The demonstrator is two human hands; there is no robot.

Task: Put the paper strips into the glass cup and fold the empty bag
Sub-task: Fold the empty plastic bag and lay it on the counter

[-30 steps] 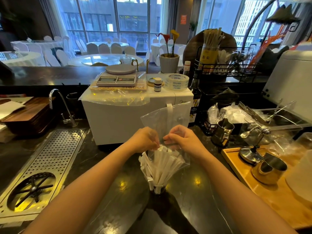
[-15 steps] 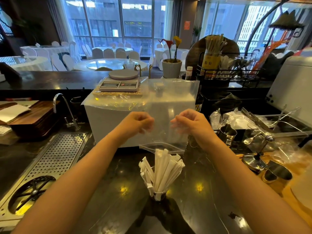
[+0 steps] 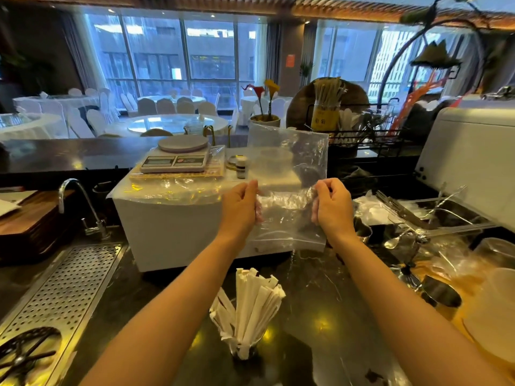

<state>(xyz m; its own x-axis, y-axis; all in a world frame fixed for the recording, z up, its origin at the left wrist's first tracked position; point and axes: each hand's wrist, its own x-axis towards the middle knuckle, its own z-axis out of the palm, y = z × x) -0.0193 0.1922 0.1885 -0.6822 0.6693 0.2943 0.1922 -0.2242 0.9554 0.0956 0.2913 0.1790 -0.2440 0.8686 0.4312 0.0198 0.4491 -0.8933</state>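
A clear, empty plastic bag [image 3: 289, 160] is held up flat in the air above the dark counter. My left hand [image 3: 241, 206] pinches its left edge and my right hand [image 3: 331, 207] pinches its right edge, about halfway down the bag. Below the bag, near the counter's front, white paper strips [image 3: 250, 305] stand fanned out in a small glass cup [image 3: 245, 351], whose clear wall is mostly hidden by the strips.
A white box-shaped appliance [image 3: 167, 229] with a kitchen scale [image 3: 178, 157] on top stands just behind the bag. A perforated metal drain tray [image 3: 64, 296] and faucet [image 3: 83, 207] lie at left. Metal jugs [image 3: 440, 293], spoons and a wooden tray crowd the right.
Both hands lifted the bag off the strips and raised it higher. The strips stayed in the cup. The hands moved apart, spreading the bag flat.
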